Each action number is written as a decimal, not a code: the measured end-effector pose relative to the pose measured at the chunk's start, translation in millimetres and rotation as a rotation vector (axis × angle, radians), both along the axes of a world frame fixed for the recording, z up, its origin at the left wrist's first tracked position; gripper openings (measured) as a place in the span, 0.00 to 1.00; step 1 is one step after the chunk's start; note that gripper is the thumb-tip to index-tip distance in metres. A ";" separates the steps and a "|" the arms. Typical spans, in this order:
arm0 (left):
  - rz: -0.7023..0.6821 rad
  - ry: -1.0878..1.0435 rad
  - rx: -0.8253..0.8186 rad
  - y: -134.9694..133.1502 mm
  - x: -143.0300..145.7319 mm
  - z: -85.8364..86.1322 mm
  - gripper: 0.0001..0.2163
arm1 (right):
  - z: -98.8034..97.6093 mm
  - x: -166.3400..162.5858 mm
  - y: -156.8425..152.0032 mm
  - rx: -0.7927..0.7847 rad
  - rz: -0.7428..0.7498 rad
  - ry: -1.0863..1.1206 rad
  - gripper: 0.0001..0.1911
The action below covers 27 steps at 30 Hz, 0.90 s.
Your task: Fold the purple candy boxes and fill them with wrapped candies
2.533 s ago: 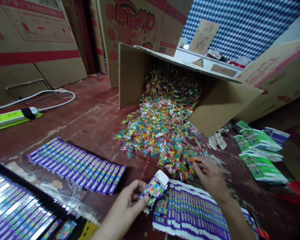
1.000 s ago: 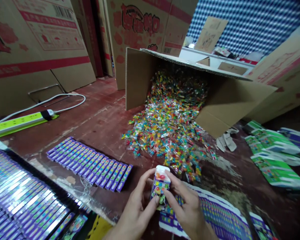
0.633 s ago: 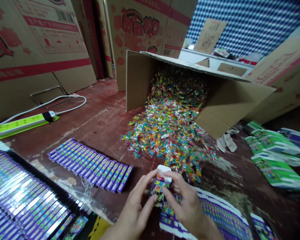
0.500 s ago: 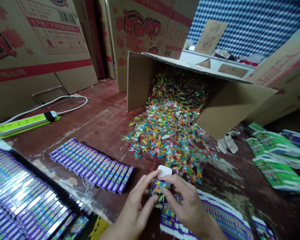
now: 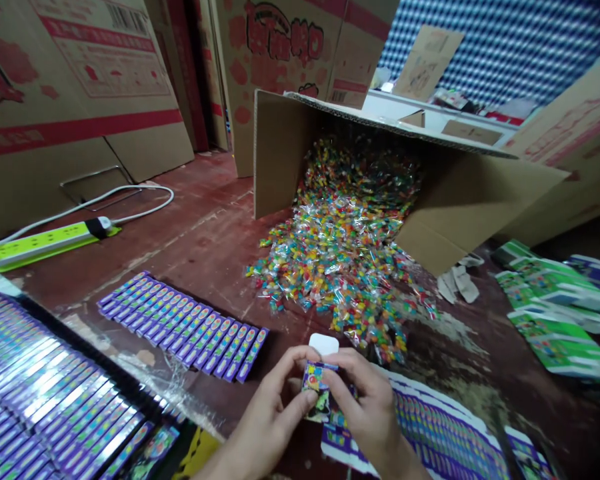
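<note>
Between my two hands is a small purple printed candy box (image 5: pixel 316 387), its white top flap standing up. My left hand (image 5: pixel 283 407) pinches the box from the left, thumb on its front face. From the right, my right hand (image 5: pixel 363 400) grips it with the thumb near the top of the front. Beneath and beside my right hand lies a fanned row of flat purple cartons (image 5: pixel 445 427). Just beyond the box spreads a heap of clear-wrapped colourful candies (image 5: pixel 335 267), spilling from a cardboard box (image 5: pixel 460 207) lying on its side.
A row of purple boxes (image 5: pixel 185 323) lies to the left, with many more packed boxes (image 5: pixel 45 393) at the lower left. A yellow-green power strip (image 5: pixel 45 241) has a white cable. Green cartons (image 5: pixel 555 313) lie at right; large cardboard cartons (image 5: pixel 290 60) stand behind.
Both hands still hold the box, which has shifted slightly left and turned a little more upright. The whole view has moved slightly.
</note>
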<state>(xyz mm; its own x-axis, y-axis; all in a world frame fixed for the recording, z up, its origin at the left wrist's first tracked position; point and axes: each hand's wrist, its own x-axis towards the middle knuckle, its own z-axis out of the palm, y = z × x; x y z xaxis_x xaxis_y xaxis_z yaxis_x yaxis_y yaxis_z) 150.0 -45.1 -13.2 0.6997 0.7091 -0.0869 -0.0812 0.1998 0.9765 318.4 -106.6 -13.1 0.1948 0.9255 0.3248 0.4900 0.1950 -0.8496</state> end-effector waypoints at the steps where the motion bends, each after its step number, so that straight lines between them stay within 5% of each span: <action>1: -0.003 0.006 0.005 -0.6 0.5 0.6 0.12 | 0.4 -1.0 0.8 0.005 -0.013 0.004 0.06; 9: 0.125 -0.068 -0.084 -6.2 3.2 -8.0 0.16 | -11.3 -12.1 5.0 0.005 -0.116 0.283 0.13; 15: 0.173 -0.067 -0.081 -9.0 1.3 -13.2 0.18 | -2.2 -8.3 9.4 -0.089 0.009 0.348 0.04; 21: 0.146 0.083 0.075 -10.8 -7.5 -10.9 0.19 | 14.8 0.9 21.8 -0.388 0.014 0.492 0.09; 27: 0.100 0.173 0.224 -8.8 -14.9 -4.6 0.22 | 19.2 5.5 30.8 -0.453 0.067 0.498 0.13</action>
